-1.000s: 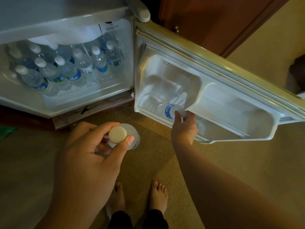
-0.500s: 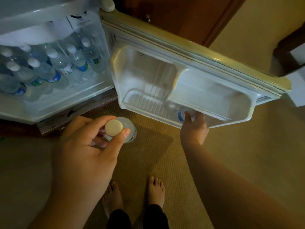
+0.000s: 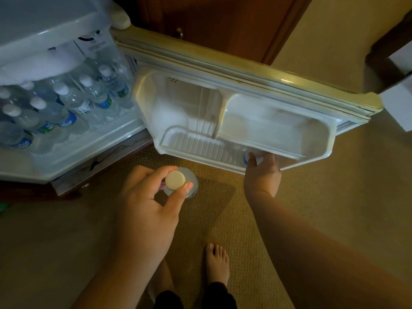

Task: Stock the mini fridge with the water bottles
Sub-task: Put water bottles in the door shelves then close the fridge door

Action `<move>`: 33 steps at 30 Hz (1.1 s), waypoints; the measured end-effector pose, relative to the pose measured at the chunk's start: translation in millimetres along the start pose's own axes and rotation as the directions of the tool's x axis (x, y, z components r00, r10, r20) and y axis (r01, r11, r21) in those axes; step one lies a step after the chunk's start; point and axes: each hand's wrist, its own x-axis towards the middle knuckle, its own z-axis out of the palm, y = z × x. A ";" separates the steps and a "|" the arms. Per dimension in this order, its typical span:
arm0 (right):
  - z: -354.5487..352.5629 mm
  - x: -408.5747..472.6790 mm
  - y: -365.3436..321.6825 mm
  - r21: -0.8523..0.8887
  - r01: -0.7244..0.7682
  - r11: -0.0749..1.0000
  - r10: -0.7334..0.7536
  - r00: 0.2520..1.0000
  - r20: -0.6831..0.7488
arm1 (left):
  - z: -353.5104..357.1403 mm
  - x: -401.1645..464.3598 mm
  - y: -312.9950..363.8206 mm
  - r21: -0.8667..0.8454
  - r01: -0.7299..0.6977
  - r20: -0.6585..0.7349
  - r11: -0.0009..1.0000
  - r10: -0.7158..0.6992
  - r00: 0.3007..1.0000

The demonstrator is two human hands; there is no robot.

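Underfoot, a tan woven carpet [image 3: 214,210] covers the floor, and two bare feet stand on it at the bottom edge of the view. A dark wooden cabinet [image 3: 223,21] rises behind the mini fridge [image 3: 66,161], whose door [image 3: 245,70] swings wide to the right, its far corner reaching toward a pale box [image 3: 399,108] at the right edge. Inside the fridge, many water bottles [image 3: 73,103] with white caps lie stacked, filling the cavity to its front lip. The door shelf [image 3: 196,148], ribbed and white, is bare at its left part. At its right part the right hand [image 3: 262,172] curls its fingers round a bottle [image 3: 246,157] set low in the shelf; only a blue strip of its label shows. The left hand [image 3: 145,204] hangs over the carpet before the fridge, thumb and fingertips pinching the cap of a second bottle [image 3: 178,182] seen from above. Open carpet lies between the two arms and to the right below the door.
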 end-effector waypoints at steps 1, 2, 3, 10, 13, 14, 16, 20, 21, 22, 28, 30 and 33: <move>0.0 -0.4 -0.7 0.005 -0.016 1.000 0.016 1.000 -0.007 | 4.7 1.7 -0.2 -0.019 0.002 0.000 1.000 -0.002 1.000; -0.4 -0.8 -1.8 0.016 -0.035 0.999 0.035 0.999 -0.017 | 9.2 3.7 0.0 -0.035 0.007 -0.001 0.999 -0.007 1.000; -0.3 -0.6 -2.9 0.028 -0.054 0.998 0.054 0.998 -0.030 | 13.3 5.6 0.8 -0.042 0.010 -0.002 0.999 -0.010 1.000; 9.5 9.0 -12.0 0.157 -0.241 0.958 0.254 0.965 -0.067 | 46.0 17.6 2.3 -0.067 -0.019 0.032 0.998 0.021 0.999; 12.6 10.6 -12.2 0.231 -0.308 0.923 0.333 0.940 -0.077 | 59.5 19.9 5.5 -0.084 -0.020 0.028 0.996 0.022 0.999; 12.7 10.8 -12.5 0.249 -0.321 0.914 0.349 0.934 -0.076 | 63.3 20.8 6.6 -0.096 -0.015 0.028 0.995 0.017 0.999; 12.0 12.6 -11.8 0.282 -0.349 0.893 0.381 0.922 -0.065 | 69.3 22.1 9.7 -0.127 0.004 0.029 0.992 0.000 1.000; 8.2 15.5 -10.1 0.342 -0.387 0.856 0.423 0.906 -0.034 | 72.3 22.0 14.3 -0.182 0.017 -0.064 0.983 -0.029 0.997; 7.8 16.1 -9.2 0.354 -0.389 0.851 0.427 0.904 -0.034 | 71.6 21.8 14.0 -0.188 0.001 -0.098 0.982 -0.020 0.995; 7.2 16.5 -9.4 0.370 -0.392 0.842 0.432 0.902 -0.027 | 70.3 21.8 12.8 -0.193 -0.019 -0.128 0.981 -0.005 0.992; 6.7 21.1 -7.9 0.486 -0.428 0.762 0.461 0.886 0.056 | 55.3 45.5 1.4 -0.150 -0.019 -0.221 0.988 -0.015 0.975; 9.0 20.8 -3.0 0.470 -0.427 0.772 0.452 0.890 0.066 | 53.4 60.3 -1.1 -0.125 -0.008 -0.214 0.992 -0.019 0.977; 8.5 27.0 1.1 0.446 -0.401 0.800 0.403 0.910 0.093 | 57.3 81.4 -4.7 -0.067 -0.023 -0.155 0.997 0.012 0.988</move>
